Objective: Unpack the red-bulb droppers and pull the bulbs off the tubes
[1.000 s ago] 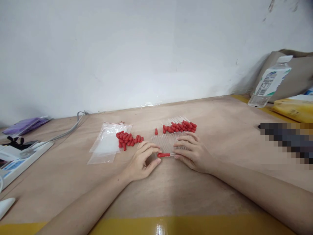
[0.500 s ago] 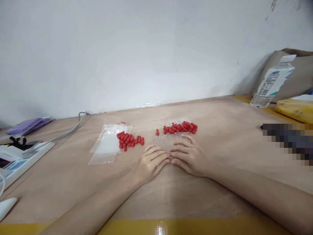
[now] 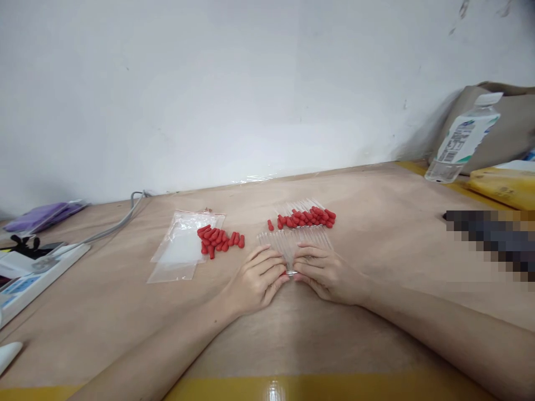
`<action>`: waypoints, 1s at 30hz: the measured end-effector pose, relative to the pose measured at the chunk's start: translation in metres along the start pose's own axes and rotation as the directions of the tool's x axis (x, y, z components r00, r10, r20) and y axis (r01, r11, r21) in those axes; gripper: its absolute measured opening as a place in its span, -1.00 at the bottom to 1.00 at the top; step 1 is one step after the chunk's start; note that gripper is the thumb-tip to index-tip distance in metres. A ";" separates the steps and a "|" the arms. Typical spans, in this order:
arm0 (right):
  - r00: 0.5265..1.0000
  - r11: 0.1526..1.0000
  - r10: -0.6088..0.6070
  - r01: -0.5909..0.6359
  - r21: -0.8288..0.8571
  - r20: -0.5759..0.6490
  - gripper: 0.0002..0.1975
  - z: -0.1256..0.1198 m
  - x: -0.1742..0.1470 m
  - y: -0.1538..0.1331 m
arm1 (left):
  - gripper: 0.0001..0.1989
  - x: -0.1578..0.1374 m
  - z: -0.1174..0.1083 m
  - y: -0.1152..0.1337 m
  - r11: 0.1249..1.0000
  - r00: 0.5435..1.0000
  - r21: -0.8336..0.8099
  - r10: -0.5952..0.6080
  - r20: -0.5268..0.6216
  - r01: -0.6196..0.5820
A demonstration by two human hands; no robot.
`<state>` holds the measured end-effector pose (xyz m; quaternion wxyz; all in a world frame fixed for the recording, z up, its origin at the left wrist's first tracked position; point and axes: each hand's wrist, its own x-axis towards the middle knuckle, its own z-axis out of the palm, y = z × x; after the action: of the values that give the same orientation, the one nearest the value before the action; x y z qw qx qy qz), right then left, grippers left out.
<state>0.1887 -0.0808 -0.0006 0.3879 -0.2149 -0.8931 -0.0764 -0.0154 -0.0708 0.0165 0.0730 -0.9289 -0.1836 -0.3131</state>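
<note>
Between the two hands, a clear glass dropper tube (image 3: 291, 273) lies crosswise, only a short piece of it showing. My left hand (image 3: 259, 277) is closed in a pinch on a red rubber bulb (image 3: 286, 273), of which just a sliver is visible. From the other side, my right hand (image 3: 328, 273) pinches the tube, its far part hidden by the fingers. Bare glass tubes (image 3: 273, 240) lie in a row just beyond both hands. Behind them is a row of droppers with red bulbs (image 3: 309, 217). Loose red bulbs (image 3: 219, 238) are heaped to the left.
Clear plastic zip bags (image 3: 173, 253) lie under and beside the loose bulbs. At left are a power strip (image 3: 45, 278), a grey cable (image 3: 121, 223) and a purple packet (image 3: 44, 216). A water bottle (image 3: 463, 139) and a yellow packet (image 3: 504, 184) stand at right.
My right hand's fingers have drawn in from over the row of bare tubes. A short length of glass tube now shows between the hands. The view has shifted slightly.
</note>
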 end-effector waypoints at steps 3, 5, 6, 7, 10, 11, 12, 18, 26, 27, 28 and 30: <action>1.000 1.000 -0.027 0.027 0.002 0.001 -0.88 -0.001 0.000 0.000 | -0.88 0.000 -0.001 0.000 1.000 0.999 -0.021 -0.016 0.036 0.017; 0.999 0.999 -0.044 0.044 -0.006 0.007 -0.87 -0.002 0.000 -0.001 | -0.87 0.000 -0.002 0.000 0.999 0.998 -0.038 -0.032 0.056 0.034; 0.999 0.999 -0.050 0.050 -0.013 0.010 -0.86 -0.002 0.000 -0.001 | -0.86 -0.001 -0.002 0.001 0.998 0.997 -0.049 -0.038 0.065 0.042; 0.998 0.998 -0.055 0.055 -0.021 0.015 -0.86 -0.003 0.000 -0.001 | -0.86 -0.001 -0.002 0.001 0.997 0.996 -0.060 -0.044 0.075 0.048; 0.997 0.996 -0.074 0.074 -0.044 0.019 -0.87 -0.004 0.000 -0.002 | -0.85 -0.001 -0.003 0.001 0.994 0.994 -0.088 -0.052 0.099 0.061; 0.996 0.995 -0.083 0.084 -0.051 0.019 -0.88 -0.004 0.000 -0.002 | -0.85 -0.001 -0.004 0.001 0.993 0.993 -0.095 -0.053 0.107 0.063; 0.995 0.994 -0.094 0.095 -0.059 0.018 -0.88 -0.004 0.000 -0.003 | -0.85 -0.001 -0.004 0.001 0.993 0.992 -0.103 -0.053 0.111 0.064; 0.987 0.981 -0.157 0.158 -0.115 0.022 -0.90 -0.007 0.001 -0.003 | -0.87 -0.002 -0.005 0.001 0.986 0.988 -0.147 -0.054 0.141 0.075; 0.969 0.952 -0.241 0.246 -0.183 0.051 -0.89 -0.012 -0.002 0.000 | -0.85 -0.001 -0.009 0.003 0.971 0.980 -0.217 -0.054 0.193 0.096; 0.966 0.946 -0.253 0.259 -0.193 0.055 -0.89 -0.012 -0.002 0.000 | -0.86 -0.001 -0.009 0.003 0.971 0.980 -0.219 -0.058 0.192 0.100; 0.965 0.944 -0.257 0.264 -0.199 0.060 -0.89 -0.013 -0.003 0.000 | -0.86 -0.001 -0.009 0.002 0.971 0.981 -0.216 -0.063 0.181 0.102; 0.971 0.952 -0.229 0.237 -0.192 0.063 -0.88 -0.014 -0.003 0.000 | -0.89 -0.003 -0.007 0.001 0.975 0.989 -0.200 -0.070 0.129 0.095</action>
<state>0.1994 -0.0855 0.0068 0.3348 -0.1471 -0.9076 -0.2060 -0.0204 -0.0745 0.0201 -0.0477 -0.9404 -0.1930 -0.2761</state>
